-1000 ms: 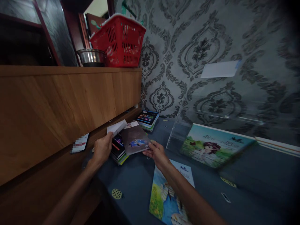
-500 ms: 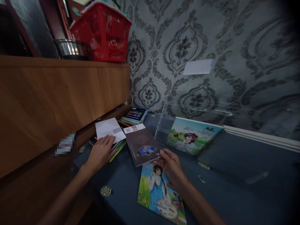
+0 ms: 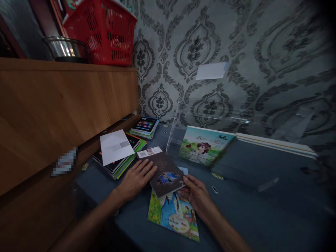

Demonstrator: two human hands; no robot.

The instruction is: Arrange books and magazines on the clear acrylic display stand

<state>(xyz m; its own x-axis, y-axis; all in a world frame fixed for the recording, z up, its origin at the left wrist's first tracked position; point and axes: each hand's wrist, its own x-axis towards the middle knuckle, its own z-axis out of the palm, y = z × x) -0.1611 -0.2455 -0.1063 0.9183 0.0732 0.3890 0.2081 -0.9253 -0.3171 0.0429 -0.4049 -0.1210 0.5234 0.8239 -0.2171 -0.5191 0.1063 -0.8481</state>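
A dark brown book [image 3: 163, 168] with a blue picture on its cover lies slanted over a colourful picture book [image 3: 172, 217]. My right hand [image 3: 195, 190] grips its lower right corner, thumb on top and the other fingers underneath. Across its left edge my left hand [image 3: 138, 176] lies with fingers stretched out flat on the cover; its thumb is hidden. Left of that, a white sheet or card [image 3: 115, 148] rests on a stack of books [image 3: 117, 169], apart from both hands.
Behind stands a smaller book stack [image 3: 145, 126]. A clear stand [image 3: 169, 143] holds a green-blue picture book [image 3: 204, 147] and other books with pale edges [image 3: 275, 145]. The wooden cabinet [image 3: 65, 101] at left bears a red basket [image 3: 112, 35] and a metal bowl [image 3: 67, 49].
My left hand has left the white sheet and moved right onto the dark book. The dark book, in my right hand, has shifted slightly down and covers more of the picture book.
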